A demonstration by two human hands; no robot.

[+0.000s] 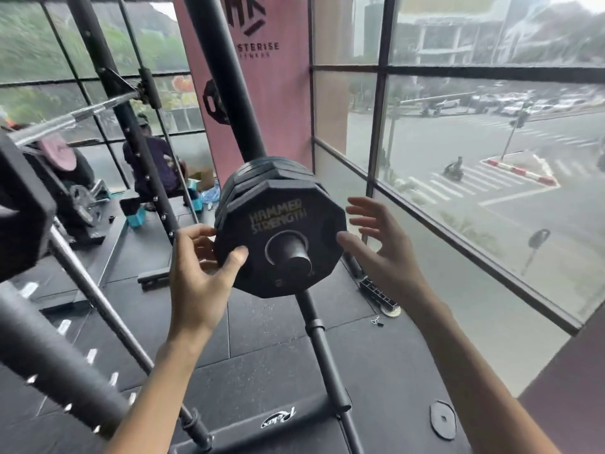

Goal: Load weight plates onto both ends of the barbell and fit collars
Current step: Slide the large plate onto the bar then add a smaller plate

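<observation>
A black many-sided weight plate marked HAMMER STRENGTH sits frontmost in a stack of several plates on a black storage peg of the rack. My left hand grips the plate's left edge, thumb on its face and fingers behind the rim. My right hand hovers open at the plate's right edge, fingers spread, its fingertips close to the rim; contact cannot be told. The silver barbell lies on the rack at upper left, its sleeve end out of clear view. No collar shows.
Black rack uprights and slanted bars cross the view. A small round plate lies on the rubber floor at lower right. Glass windows close off the right. A seated person is at the back left.
</observation>
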